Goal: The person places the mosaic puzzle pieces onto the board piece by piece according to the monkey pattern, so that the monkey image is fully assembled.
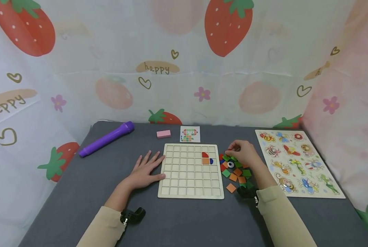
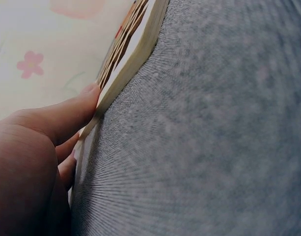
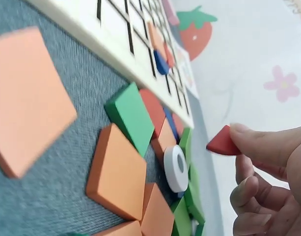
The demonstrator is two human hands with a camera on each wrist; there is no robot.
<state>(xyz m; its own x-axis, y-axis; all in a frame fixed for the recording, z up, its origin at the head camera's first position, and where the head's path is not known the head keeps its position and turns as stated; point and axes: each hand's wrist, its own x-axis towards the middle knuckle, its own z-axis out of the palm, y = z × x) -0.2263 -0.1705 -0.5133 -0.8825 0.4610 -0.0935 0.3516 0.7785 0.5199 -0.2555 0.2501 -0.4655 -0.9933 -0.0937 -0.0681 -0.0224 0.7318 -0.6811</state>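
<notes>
My left hand [image 1: 145, 174] lies flat with its fingers spread, thumb and fingertips touching the left edge of a pale wooden grid board [image 1: 180, 175]. In the left wrist view the thumb [image 2: 76, 110] presses against the board's side. Above a heap of coloured tiles [image 1: 237, 172], my right hand [image 1: 245, 152] pinches a small red quarter-round tile [image 3: 223, 142] between thumb and finger. Three pieces sit in the board's upper right cells: a red quarter-round [image 1: 204, 155], an orange square [image 1: 205, 161] and a blue half-round [image 1: 211, 161].
Behind the board lie a pink block [image 1: 163, 134] and a small pattern card [image 1: 190, 134]. A purple tube [image 1: 106, 139] rests at the back left. To the right is a board of insect pictures [image 1: 301, 164]. A white ring piece [image 3: 176, 168] lies among the loose tiles.
</notes>
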